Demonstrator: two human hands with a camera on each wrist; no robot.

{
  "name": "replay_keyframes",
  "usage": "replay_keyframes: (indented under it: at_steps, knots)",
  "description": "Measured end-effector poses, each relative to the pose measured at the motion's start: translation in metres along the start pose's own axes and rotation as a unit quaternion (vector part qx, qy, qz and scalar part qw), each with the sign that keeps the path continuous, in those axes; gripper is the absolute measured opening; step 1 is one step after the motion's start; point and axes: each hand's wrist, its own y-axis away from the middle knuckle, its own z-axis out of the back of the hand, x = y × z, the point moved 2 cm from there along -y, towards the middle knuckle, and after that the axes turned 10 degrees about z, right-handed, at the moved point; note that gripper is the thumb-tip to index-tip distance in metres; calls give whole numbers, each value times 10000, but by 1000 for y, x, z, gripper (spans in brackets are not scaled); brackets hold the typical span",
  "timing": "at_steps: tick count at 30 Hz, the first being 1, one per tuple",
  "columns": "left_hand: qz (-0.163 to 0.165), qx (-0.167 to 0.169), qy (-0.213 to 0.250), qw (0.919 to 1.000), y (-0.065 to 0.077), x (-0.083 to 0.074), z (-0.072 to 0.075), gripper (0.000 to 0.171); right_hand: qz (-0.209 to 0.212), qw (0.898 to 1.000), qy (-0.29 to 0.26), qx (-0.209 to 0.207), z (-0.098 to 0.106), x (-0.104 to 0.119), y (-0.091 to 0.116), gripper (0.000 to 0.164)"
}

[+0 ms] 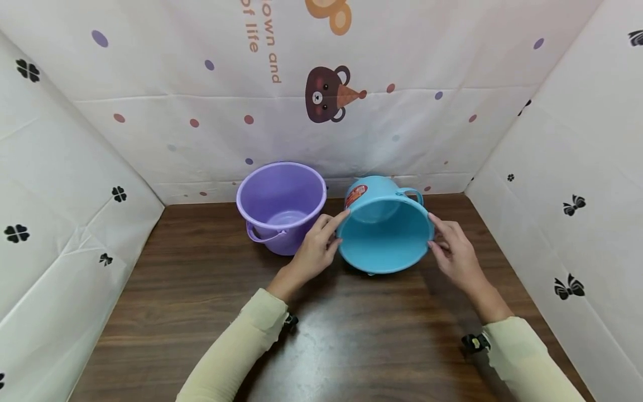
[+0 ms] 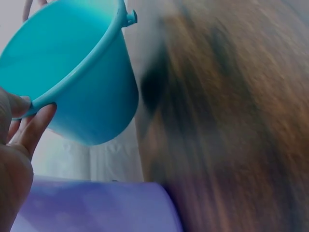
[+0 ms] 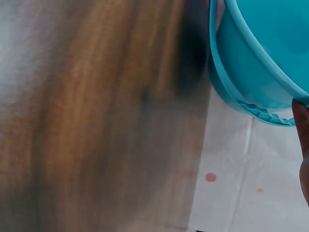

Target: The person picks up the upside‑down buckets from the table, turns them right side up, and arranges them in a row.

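A light blue bucket [image 1: 384,245] is tilted, its mouth turned toward me. My left hand [image 1: 315,248] pinches its rim on the left side, thumb and fingers on either face of the edge, as the left wrist view also shows. On the opposite side my right hand [image 1: 454,254] grips the rim between thumb and fingers. The bucket's blue handle [image 3: 263,113] hangs along its outside in the right wrist view. Just left of my left hand stands an upright purple bucket [image 1: 281,195], its handle [image 1: 266,239] lowered at the front.
Both buckets are at the back of a dark wooden table [image 1: 321,346], near a white patterned back sheet [image 1: 281,134]. Similar sheets rise along the left [image 1: 60,223] and right [image 1: 562,184] sides.
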Motion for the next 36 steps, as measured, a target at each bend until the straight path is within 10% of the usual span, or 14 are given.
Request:
replay_keyframes:
  at_steps: [21,36]
  knots:
    - [856,350,515,9944,-35,-32,23,69,-507,9919,-748,888,43,-1,-57,66]
    - [2254,647,993,9670,-76,-35,31,61,-1356,9696,-1055,1744,56,-25,-96,58]
